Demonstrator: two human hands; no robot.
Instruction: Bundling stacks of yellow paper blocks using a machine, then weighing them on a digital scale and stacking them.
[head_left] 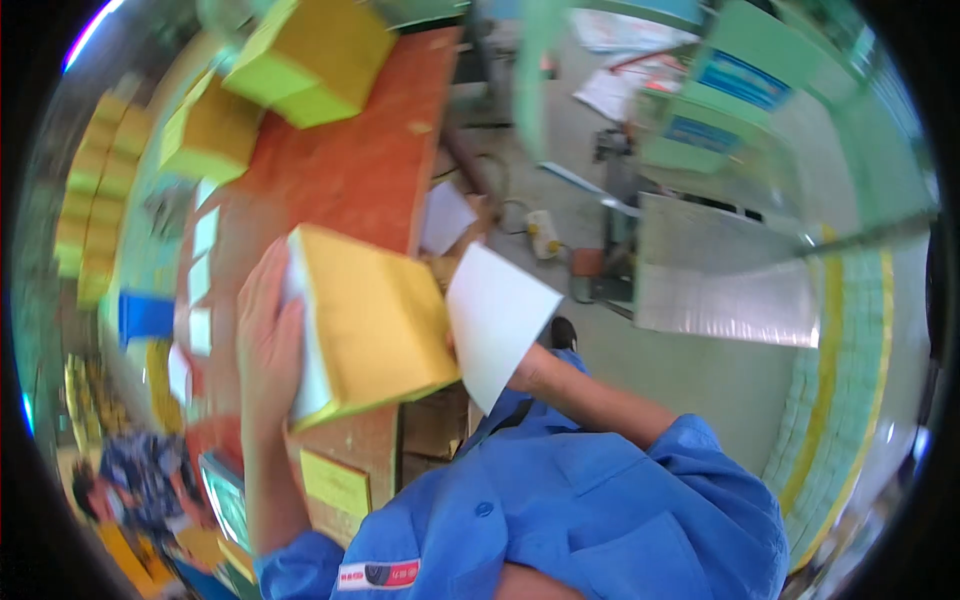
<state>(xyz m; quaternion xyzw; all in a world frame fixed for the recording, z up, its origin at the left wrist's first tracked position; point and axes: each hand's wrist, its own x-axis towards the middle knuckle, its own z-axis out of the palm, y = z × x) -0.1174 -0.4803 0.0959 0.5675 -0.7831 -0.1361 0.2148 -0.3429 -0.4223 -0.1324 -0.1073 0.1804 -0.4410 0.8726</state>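
A yellow paper-wrapped package (375, 320) with a white end is tilted in front of me, above the table's near edge. My left hand (265, 335) is pressed along its white end, fingers long against it and thumb toward the front. At the package's right side, a curved white sheet (498, 325) stands up in the air. My right hand (522, 370) comes in behind that sheet and appears to hold it. Most of its fingers are hidden by the sheet, and whether they also touch the package cannot be seen.
Large yellow packages (320, 60) stand at the far end of the red-brown table (340, 180). White cards (200, 280) lie along its left side, near a blue bin (145, 316). A green machine (715, 120) with a metal plate (725, 270) stands right. A person (140, 480) sits lower left.
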